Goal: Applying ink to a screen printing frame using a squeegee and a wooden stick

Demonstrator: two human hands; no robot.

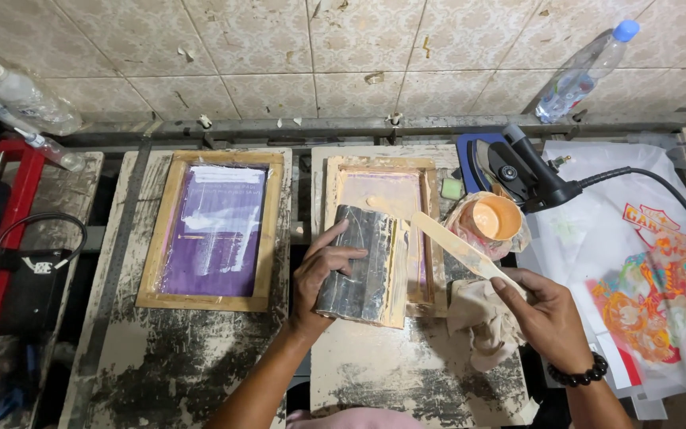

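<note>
Nearest the camera, at about six o'clock, a paint-stained table [406, 381] was seen, with both forearms reaching up over it. The left hand [329, 274] was wrapped around a squeegee [363, 266], a wide block smeared with dried grey and cream ink, which was held tilted over the lower edge of a wooden screen frame [380, 230]. At about four o'clock the right hand [545, 314], with a dark bead bracelet [577, 372] on its wrist, was closed around the end of a long flat stick [446, 237]; the stick ran up toward eleven o'clock, its cream-coated tip resting on the top of the squeegee. A crumpled rag [482, 314] lay just under that hand. Just beyond, at about one o'clock, a small tub of peach ink [495, 218] was set beside the frame. At nine o'clock a second frame with a purple mesh [214, 230] lay flat on a neighbouring table, well apart from the hands. To the right, at three o'clock, a printed sheet with a colourful design [637, 302] was spread out, and a black heat gun [529, 171] with its cable rested above it. Farthest off, at twelve o'clock, a tiled wall [279, 56] was seen, with plastic bottles [585, 71] leaning against it.
</note>
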